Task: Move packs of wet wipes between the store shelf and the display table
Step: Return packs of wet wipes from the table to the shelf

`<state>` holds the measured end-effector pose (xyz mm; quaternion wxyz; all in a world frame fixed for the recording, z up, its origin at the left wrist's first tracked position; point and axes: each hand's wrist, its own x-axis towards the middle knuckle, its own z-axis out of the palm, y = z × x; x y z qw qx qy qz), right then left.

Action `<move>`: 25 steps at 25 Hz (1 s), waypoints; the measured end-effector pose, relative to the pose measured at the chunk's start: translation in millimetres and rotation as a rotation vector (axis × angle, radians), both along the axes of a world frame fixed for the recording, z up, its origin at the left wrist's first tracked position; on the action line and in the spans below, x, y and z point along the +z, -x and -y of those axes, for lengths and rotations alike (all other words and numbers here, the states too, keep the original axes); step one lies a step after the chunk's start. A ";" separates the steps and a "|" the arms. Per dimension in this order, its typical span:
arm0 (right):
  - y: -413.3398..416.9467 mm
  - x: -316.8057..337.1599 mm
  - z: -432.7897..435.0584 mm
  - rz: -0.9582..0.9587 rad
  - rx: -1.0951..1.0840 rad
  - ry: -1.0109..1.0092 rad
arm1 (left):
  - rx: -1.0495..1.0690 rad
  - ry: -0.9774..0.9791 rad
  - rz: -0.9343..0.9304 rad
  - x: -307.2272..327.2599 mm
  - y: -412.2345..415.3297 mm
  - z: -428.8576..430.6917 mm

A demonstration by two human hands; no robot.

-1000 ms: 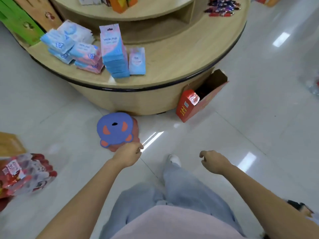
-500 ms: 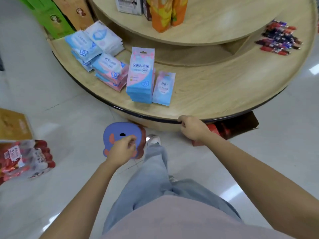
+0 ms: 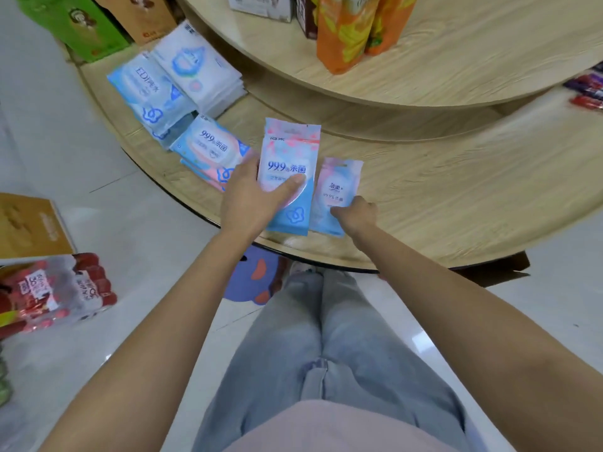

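Observation:
A tall pink-and-blue wet wipes pack (image 3: 290, 148) stands at the front of the round wooden display table (image 3: 456, 197). My left hand (image 3: 251, 197) grips it from the left, with the thumb across its front. Right beside it lies a small pink-and-blue wipes pack (image 3: 339, 181). My right hand (image 3: 355, 213) has its fingers curled on that pack's lower right edge. More wipes packs lie to the left: a pink-blue pile (image 3: 212, 146), a light blue pile (image 3: 146, 89) and a white pile (image 3: 195, 70).
A blue and orange stool (image 3: 248, 282) sits on the floor under the table's edge, by my legs. Orange cartons (image 3: 342, 31) stand on the upper tier (image 3: 456, 60). On the floor at left are a wrapped pack of red bottles (image 3: 55, 288) and a brown box (image 3: 29, 226).
My left hand let go of the blue stool, which now sits on the floor, and took hold of the tall pack. My right hand moved from the table's edge onto the small pack.

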<state>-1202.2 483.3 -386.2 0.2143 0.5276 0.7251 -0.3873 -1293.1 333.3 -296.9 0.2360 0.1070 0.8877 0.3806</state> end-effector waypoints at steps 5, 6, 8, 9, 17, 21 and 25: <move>20.8 -9.9 7.9 0.108 -0.077 -0.156 | 0.058 0.135 -0.108 -3.5 -4.3 -11.4; 22.6 -10.2 6.9 0.109 -0.102 -0.156 | 0.070 0.137 -0.110 -3.3 -5.5 -10.9; 23.0 -11.1 6.2 0.073 -0.183 -0.130 | 0.136 0.116 -0.100 0.2 -10.0 -10.9; 22.2 -11.5 7.3 0.033 -0.220 -0.126 | 0.173 0.116 -0.094 3.1 -12.2 -11.2; 13.4 14.2 7.6 -0.257 -0.448 0.041 | 0.255 0.143 -0.063 15.4 -10.1 -14.1; -9.8 33.4 -12.5 -0.365 -0.473 0.091 | 0.166 0.019 0.040 24.0 -2.2 -13.9; -34.5 76.7 -32.9 -0.556 -0.504 0.235 | 0.182 -0.129 0.113 39.3 0.8 -15.7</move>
